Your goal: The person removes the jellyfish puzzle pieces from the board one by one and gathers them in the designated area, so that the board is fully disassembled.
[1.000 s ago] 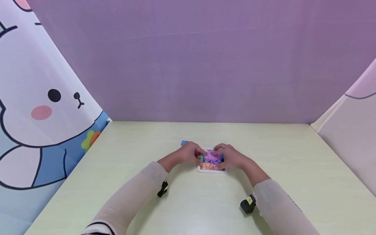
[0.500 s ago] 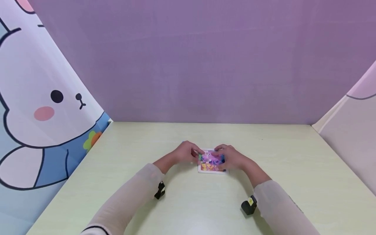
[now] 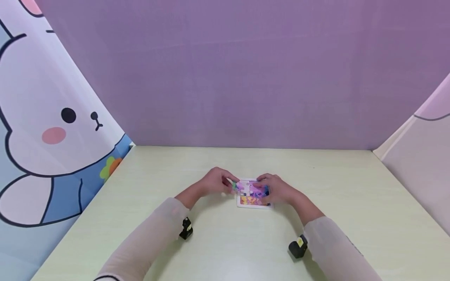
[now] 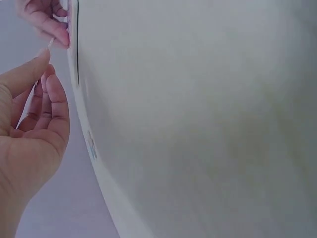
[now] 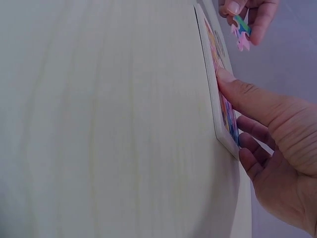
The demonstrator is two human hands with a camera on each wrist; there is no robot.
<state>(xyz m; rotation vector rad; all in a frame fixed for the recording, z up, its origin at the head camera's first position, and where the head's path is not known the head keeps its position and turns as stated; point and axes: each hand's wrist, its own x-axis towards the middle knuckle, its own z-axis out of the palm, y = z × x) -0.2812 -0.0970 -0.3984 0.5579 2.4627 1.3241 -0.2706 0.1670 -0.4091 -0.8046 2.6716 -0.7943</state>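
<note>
Toward the middle of the pale, wood-grained bench [image 3: 225, 242], as the head view showed it, lay a flat, rectangular, white-bordered picture puzzle [image 3: 254, 207] in pinks, purples and yellows. The right hand [image 3: 277, 188] reached over its right side; the left hand [image 3: 218, 181], by its left edge, pinched a small, green-and-pink jigsaw piece [image 3: 239, 186].

From the left wrist, the piece appeared edge-on, a thin pale sliver at the thumb tip, with the other fingers loosely curled below. A small bluish item [image 4: 92, 147] lay on the bench, too small to identify.

From the right wrist, the right hand gripped the picture puzzle, thumb on its face and fingers curled against its end. The piece hung free of the surface. Handling it well seemed to call for a firm but light right grip, so the border could not skid, and a level pinch at the piece's rim, so its knobs would neither bend nor drag neighbours loose.
</note>
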